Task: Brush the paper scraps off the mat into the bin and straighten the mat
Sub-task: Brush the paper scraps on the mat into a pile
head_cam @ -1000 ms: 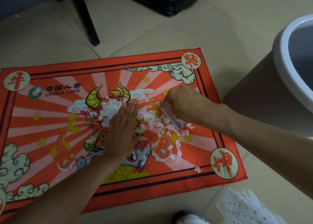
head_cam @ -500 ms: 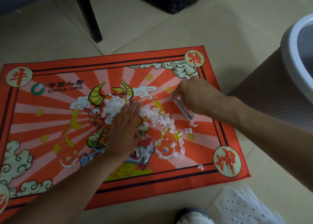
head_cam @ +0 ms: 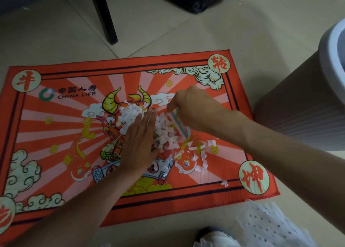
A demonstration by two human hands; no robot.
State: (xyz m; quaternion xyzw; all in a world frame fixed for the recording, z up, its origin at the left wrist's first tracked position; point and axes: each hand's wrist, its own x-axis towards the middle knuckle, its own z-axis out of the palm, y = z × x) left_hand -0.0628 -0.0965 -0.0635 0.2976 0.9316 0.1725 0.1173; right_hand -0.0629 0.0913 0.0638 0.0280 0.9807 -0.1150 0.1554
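The scraps lie heaped mid-mat, a few strays nearer the bin. The left hand lies flat, fingers straight, walling the heap; the right hand grips a small brush. Best sweep with short, low strokes toward that palm. The mat reads "CHINA LIFE".

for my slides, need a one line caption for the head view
Left hand flat and right hand gripping a brush gather paper scraps on an orange mat.
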